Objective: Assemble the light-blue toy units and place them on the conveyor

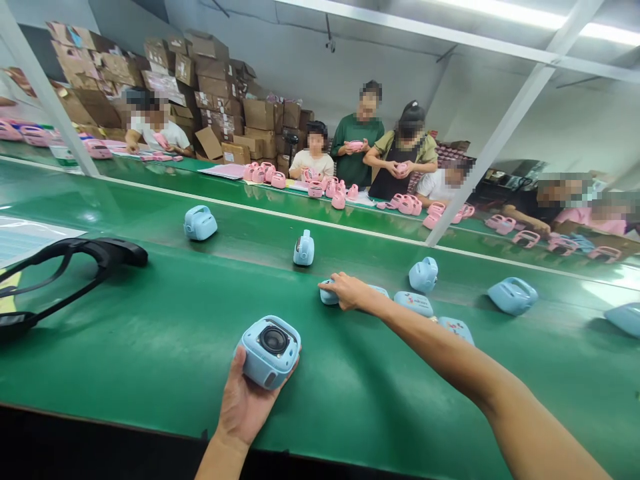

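Note:
My left hand [246, 407] holds a light-blue portable speaker [265, 380] from below, its black round cone facing up out of the uncovered front. My right hand [347, 292] reaches forward across the table, its fingers closed over a light-blue front cover [327, 297]; part of that piece is hidden under the hand. Beside my right forearm lie more covers of the same blue, one a printed cover [413, 303] and another a printed cover [456, 328]. A third cover [379, 291] shows partly behind the wrist.
Several blue speaker bodies stand on the green belt beyond, including a left one [200, 223], a middle one [303, 249] and a right one [513, 296]. A black strapped headset [100, 263] lies left. Metal posts [493, 150] rise there. Across the belt, people handle pink speakers [315, 189].

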### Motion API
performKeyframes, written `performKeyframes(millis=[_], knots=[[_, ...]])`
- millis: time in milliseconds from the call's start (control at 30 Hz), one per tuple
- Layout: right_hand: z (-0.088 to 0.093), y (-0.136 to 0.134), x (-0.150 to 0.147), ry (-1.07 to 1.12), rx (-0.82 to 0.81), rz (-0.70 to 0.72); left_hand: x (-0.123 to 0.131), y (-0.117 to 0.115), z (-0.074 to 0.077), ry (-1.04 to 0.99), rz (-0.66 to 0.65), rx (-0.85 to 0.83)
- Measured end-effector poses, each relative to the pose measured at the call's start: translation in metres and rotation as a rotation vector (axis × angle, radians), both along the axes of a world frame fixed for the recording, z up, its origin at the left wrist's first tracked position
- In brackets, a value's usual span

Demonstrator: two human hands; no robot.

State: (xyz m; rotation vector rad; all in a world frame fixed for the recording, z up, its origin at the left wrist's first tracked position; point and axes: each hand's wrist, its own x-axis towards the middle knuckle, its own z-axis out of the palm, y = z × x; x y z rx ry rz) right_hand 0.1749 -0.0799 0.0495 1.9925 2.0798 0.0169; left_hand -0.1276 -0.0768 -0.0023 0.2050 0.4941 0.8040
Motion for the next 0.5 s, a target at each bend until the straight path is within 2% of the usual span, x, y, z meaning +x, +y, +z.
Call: performKeyframes(millis=[133,233,300,367,433,500], knots=[[0.003,0.002,0.011,0.136,0.094,-0.019,0.002,-0.001,0.002,0.027,0.019,-0.001],[0.016,0.0,0.019,0.462,0.292,-0.132,0.001,-0.002,0.003,0.052,0.053,-0.02],[0.025,-0.004,0.018,0.858,0.441,-0.235,0.001,-0.001,0.005,0.086,0.096,-0.045],[0.028,-0.011,0.009,1.365,0.464,-0.281,0.0,0.003,0.011,0.106,0.139,-0.068],[0.025,-0.018,-0.007,1.823,0.338,-0.249,-0.001,0.009,0.02,0.109,0.185,-0.073],[0.017,-0.023,-0.029,2.093,0.2,-0.192,0.0,0.017,0.03,0.128,0.239,-0.07]])
